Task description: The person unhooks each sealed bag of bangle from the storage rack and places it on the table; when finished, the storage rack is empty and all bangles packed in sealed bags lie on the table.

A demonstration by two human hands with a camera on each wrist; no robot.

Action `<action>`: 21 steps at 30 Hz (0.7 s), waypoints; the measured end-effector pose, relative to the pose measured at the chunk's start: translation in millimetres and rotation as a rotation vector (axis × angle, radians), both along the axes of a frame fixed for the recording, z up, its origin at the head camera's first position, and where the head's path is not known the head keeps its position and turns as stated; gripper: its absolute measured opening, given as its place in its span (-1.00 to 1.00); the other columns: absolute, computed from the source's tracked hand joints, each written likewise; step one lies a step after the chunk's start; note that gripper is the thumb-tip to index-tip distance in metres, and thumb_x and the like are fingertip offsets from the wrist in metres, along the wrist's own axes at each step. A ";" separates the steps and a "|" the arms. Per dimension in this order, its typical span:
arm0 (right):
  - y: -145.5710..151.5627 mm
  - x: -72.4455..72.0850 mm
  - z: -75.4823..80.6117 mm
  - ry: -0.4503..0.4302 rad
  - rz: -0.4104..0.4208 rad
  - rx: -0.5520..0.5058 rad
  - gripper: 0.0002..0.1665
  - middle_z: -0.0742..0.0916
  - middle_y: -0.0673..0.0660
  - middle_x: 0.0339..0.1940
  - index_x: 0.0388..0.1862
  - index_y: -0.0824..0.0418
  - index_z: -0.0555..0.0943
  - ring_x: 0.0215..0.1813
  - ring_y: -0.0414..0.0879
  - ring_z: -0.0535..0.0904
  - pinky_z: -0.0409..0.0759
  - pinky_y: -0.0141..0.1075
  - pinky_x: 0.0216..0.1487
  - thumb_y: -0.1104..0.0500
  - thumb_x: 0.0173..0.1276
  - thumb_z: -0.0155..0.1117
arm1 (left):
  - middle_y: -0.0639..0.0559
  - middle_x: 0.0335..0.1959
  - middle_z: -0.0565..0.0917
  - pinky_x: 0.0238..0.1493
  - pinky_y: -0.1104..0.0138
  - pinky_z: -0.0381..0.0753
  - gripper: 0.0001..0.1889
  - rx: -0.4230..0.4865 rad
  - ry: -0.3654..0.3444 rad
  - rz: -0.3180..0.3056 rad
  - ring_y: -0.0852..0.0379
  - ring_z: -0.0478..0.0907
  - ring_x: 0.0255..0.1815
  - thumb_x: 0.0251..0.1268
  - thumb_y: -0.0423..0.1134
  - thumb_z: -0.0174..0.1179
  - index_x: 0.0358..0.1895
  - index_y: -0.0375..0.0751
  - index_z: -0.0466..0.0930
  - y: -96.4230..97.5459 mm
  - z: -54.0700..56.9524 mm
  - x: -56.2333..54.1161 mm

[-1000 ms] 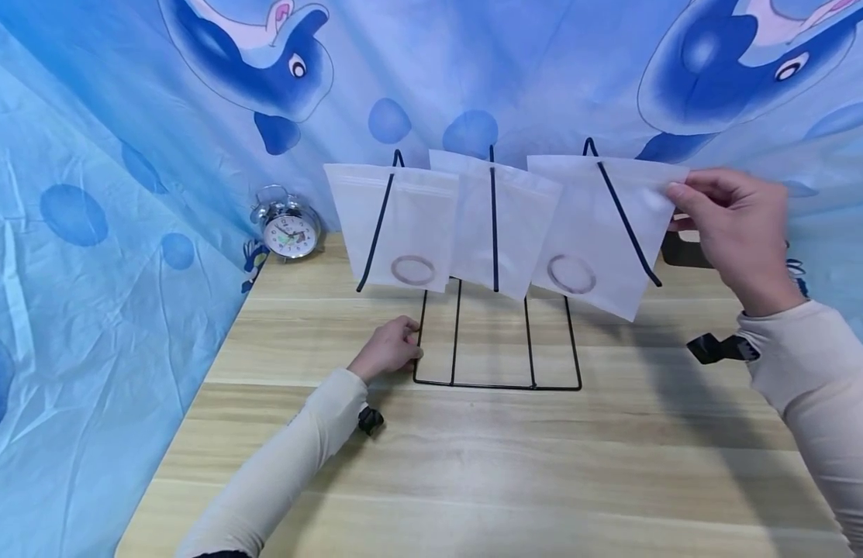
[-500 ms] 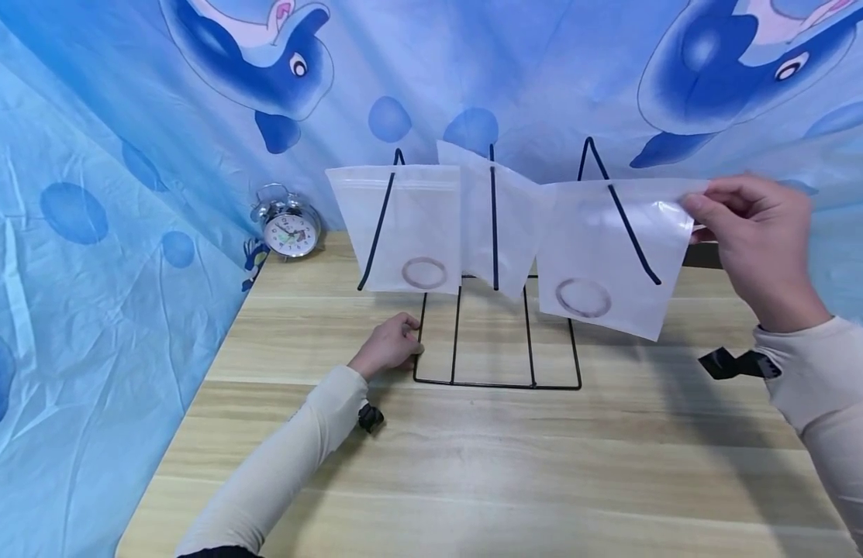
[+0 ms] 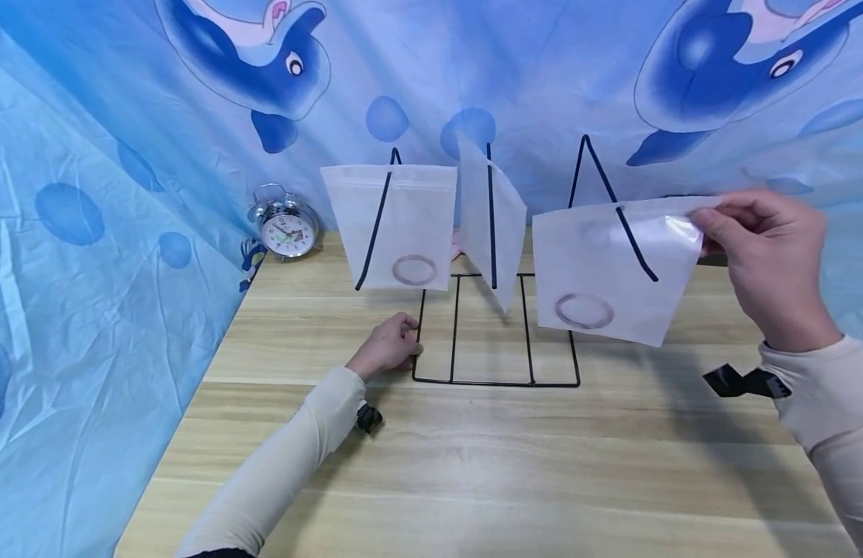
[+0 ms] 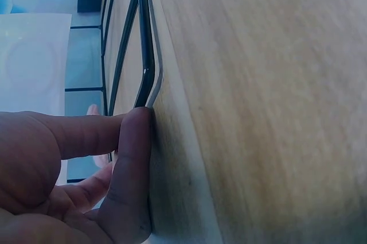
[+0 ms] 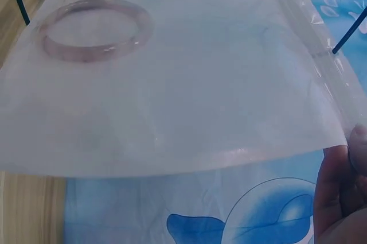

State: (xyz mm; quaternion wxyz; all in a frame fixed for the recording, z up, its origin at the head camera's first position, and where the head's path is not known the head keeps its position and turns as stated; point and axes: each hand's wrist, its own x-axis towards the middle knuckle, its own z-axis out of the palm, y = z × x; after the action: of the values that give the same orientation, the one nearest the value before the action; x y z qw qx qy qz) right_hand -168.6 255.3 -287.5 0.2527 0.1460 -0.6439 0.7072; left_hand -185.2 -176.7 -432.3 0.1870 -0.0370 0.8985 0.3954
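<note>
Three translucent white zip bags hang from the sloping prongs of a black wire display rack (image 3: 501,383). My right hand (image 3: 773,260) pinches the top right corner of the right zip bag (image 3: 612,263), whose prong passes through near its top edge. A pale ring, like a bangle (image 5: 86,54), shows at the bottom of that bag. The middle zip bag (image 3: 509,225) is turned nearly edge-on. Facing forward, the left zip bag (image 3: 410,217) also shows a ring. Low on the left, my left hand (image 3: 388,342) pinches the rack's base wire between thumb and finger.
The rack stands on a wooden table (image 3: 473,473). A silver alarm clock (image 3: 289,232) is at the back left. Blue curtain (image 3: 82,232) with cartoon dolphins hangs behind and along the left side. Wrist cameras are strapped to both sleeves.
My right hand has moved right and down, drawing the right bag lower along its prong. The middle bag has swung from facing forward to nearly edge-on. My left hand stays on the rack.
</note>
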 end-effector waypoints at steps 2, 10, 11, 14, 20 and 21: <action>-0.4 2.7 -1.3 0.014 0.014 -0.039 -0.83 0.78 0.19 -0.40 -0.23 0.72 0.60 -0.45 -0.11 0.70 0.69 -0.45 -0.39 0.56 0.24 0.33 | -0.14 -0.19 0.57 -0.39 0.30 0.72 -0.55 0.005 -0.005 0.003 0.03 0.64 -0.47 0.31 -0.37 0.27 0.25 -0.26 0.43 0.1 0.1 0.0; 2.2 14.1 -4.6 0.060 0.017 -0.030 -0.86 0.79 0.19 -0.39 -0.24 0.75 0.58 -0.43 -0.11 0.70 0.67 -0.49 -0.37 0.60 0.26 0.28 | -0.13 -0.21 0.57 -0.39 0.31 0.71 -0.55 0.011 -0.007 0.004 0.04 0.63 -0.47 0.32 -0.37 0.27 0.26 -0.25 0.43 -0.3 -1.8 -1.3; 3.0 15.4 -5.3 0.071 0.028 -0.035 -0.86 0.79 0.19 -0.38 -0.24 0.76 0.57 -0.43 -0.11 0.70 0.67 -0.49 -0.37 0.61 0.26 0.26 | -0.13 -0.21 0.57 -0.39 0.30 0.71 -0.54 0.014 -0.010 0.005 0.04 0.62 -0.47 0.32 -0.37 0.27 0.26 -0.25 0.43 -0.4 -1.8 -1.4; 4.7 20.4 -6.1 0.080 0.000 0.015 -0.85 0.79 0.16 -0.34 -0.21 0.76 0.58 -0.41 -0.13 0.70 0.66 -0.51 -0.36 0.60 0.28 0.24 | -0.13 -0.20 0.57 -0.38 0.30 0.71 -0.54 0.019 -0.016 0.004 0.03 0.62 -0.45 0.33 -0.36 0.27 0.27 -0.24 0.42 -0.7 -1.4 -1.0; 3.6 28.0 -7.5 0.098 -0.044 0.074 -0.85 0.79 0.13 -0.35 -0.20 0.78 0.57 -0.41 -0.17 0.70 0.66 -0.53 -0.32 0.62 0.27 0.23 | -0.13 -0.20 0.56 -0.37 0.30 0.71 -0.55 0.012 -0.013 0.003 0.03 0.63 -0.45 0.34 -0.36 0.26 0.26 -0.23 0.42 -1.4 -1.7 -0.1; 3.5 29.2 -8.1 0.101 -0.036 0.061 -0.85 0.79 0.14 -0.35 -0.21 0.78 0.56 -0.41 -0.16 0.71 0.66 -0.52 -0.32 0.63 0.27 0.23 | -0.13 -0.19 0.56 -0.36 0.30 0.71 -0.55 0.011 -0.014 0.002 0.03 0.63 -0.45 0.34 -0.35 0.26 0.26 -0.23 0.42 -1.4 -1.8 0.1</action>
State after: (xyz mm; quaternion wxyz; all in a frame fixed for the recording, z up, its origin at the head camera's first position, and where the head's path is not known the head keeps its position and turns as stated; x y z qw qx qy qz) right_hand -139.4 258.7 -295.6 0.2931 0.1777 -0.6539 0.6745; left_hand -185.1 -178.1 -434.1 0.1932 -0.0399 0.8949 0.4003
